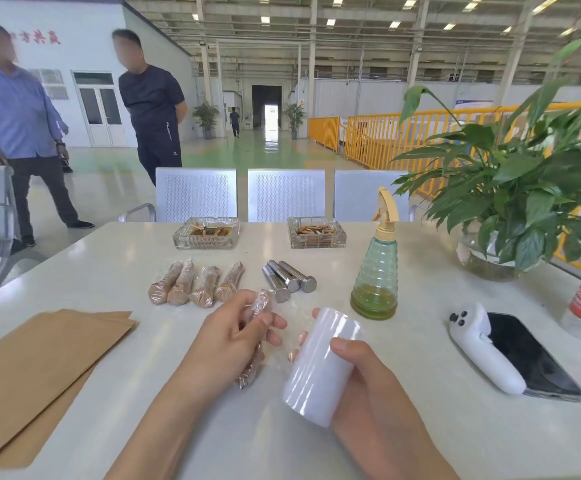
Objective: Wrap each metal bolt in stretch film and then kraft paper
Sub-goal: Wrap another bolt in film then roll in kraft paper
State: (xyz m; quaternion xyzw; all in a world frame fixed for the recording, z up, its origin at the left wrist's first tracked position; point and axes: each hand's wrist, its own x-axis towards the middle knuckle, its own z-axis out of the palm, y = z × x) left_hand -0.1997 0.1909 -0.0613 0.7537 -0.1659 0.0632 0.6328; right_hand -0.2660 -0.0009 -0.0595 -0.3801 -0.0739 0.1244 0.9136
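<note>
in the head view the left hand (237, 336) curls its fingers round a bolt (256, 341) already sheathed in clear film, held just above the table (420, 427), while the right hand (361, 379) grips the stretch film roll (318, 365) close beside it with the thumb on top. to do this well, i judge the film should be kept taut between roll and bolt, the bolt turned so the layers overlap over head and tip, then torn clean. three bare bolts (290, 279) wait beyond, four wrapped bolts (195, 284) lie to their left, and the kraft paper (32, 365) is near the left arm.
</note>
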